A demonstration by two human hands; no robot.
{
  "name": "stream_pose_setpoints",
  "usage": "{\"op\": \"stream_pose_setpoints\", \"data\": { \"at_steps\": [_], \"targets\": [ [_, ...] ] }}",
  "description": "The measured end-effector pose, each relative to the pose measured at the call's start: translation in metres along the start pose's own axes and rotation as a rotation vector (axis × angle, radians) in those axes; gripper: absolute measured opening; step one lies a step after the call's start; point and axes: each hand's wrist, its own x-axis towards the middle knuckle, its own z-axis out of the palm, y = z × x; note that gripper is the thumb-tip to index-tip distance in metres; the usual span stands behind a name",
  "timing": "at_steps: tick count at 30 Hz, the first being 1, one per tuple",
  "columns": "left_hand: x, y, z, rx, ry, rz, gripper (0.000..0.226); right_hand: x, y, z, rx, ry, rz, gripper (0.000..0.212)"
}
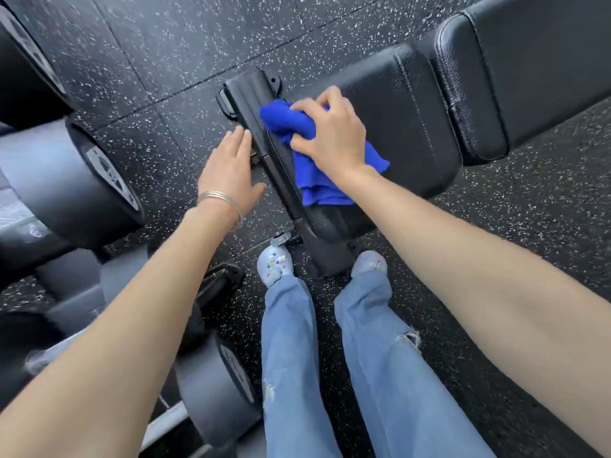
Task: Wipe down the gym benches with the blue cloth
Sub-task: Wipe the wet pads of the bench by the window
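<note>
Right hand (334,133) bunching blue cloth (317,166) on bench seat (406,117), left hand (228,170) flat

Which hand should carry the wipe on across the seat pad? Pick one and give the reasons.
Right. The right hand already grips the blue cloth on the bench seat pad. The left hand is open and empty, beside the bench's end frame.

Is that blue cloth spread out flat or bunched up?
Bunched up: the right hand grips the blue cloth in a wad, loose folds trailing on the bench.

Head-worn view, steeply downward, close.
</note>
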Motion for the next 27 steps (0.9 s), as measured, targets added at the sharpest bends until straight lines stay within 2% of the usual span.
{"op": "stream_pose_setpoints", "data": {
  "at_steps": [4,8,11,15,21,24,27],
  "targets": [
    [0.005,-0.008,-0.005,-0.033,-0.006,0.004,0.084,0.048,-0.018,-0.001,-0.009,-0.036,0.047,0.037],
    [0.011,-0.017,-0.005,-0.107,0.011,-0.048,0.074,0.025,-0.016,0.013,0.018,0.031,0.041,0.035],
    [0.018,-0.017,-0.006,-0.145,0.030,-0.046,0.067,-0.012,-0.008,0.023,0.019,0.125,-0.148,0.033],
    [0.025,-0.010,-0.007,-0.168,0.021,-0.008,0.063,-0.059,0.021,0.026,-0.051,0.081,-0.427,0.027],
    [0.028,0.007,-0.011,-0.179,0.052,0.056,0.058,-0.103,0.077,0.018,0.016,0.044,-0.600,0.029],
    [0.031,0.020,-0.013,-0.208,0.044,0.067,0.056,-0.118,0.103,0.011,0.011,0.023,-0.599,0.033],
    [0.035,0.032,-0.013,-0.214,0.033,0.059,0.061,-0.126,0.117,0.006,0.013,0.009,-0.465,0.034]
  ]
}}
